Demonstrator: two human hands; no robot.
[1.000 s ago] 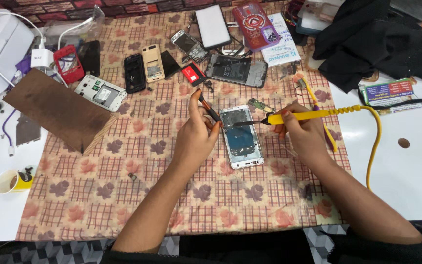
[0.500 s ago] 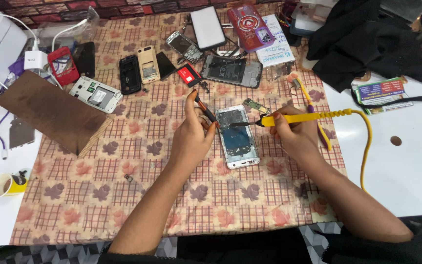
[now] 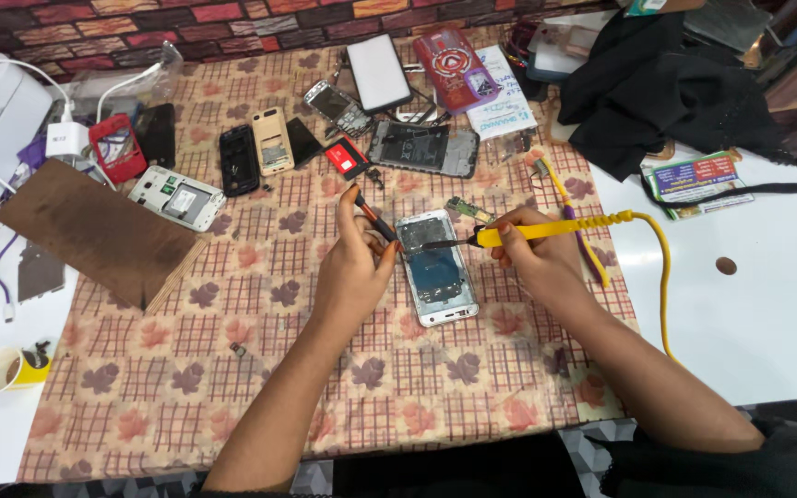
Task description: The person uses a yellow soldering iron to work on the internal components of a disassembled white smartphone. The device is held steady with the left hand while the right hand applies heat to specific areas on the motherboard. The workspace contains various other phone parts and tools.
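An opened white phone (image 3: 436,269) lies face down on the patterned cloth (image 3: 260,369), its blue inner board showing. My left hand (image 3: 354,267) grips a small red-and-black tool (image 3: 373,214) whose tip rests at the phone's top left corner. My right hand (image 3: 535,260) holds a yellow soldering iron (image 3: 546,227); its dark tip points left onto the upper part of the phone. A yellow cord (image 3: 664,277) runs from the iron across the white table.
Several dismantled phones and parts (image 3: 260,152) lie along the far side of the cloth. A brown board (image 3: 94,231) sits at left, a small cup (image 3: 11,369) at the near left, black fabric (image 3: 666,83) at the far right, a white charger (image 3: 65,138) with cable.
Both hands stay on the phone with their tools; the view has shifted slightly, and the phone and hands sit a little lower in the picture.
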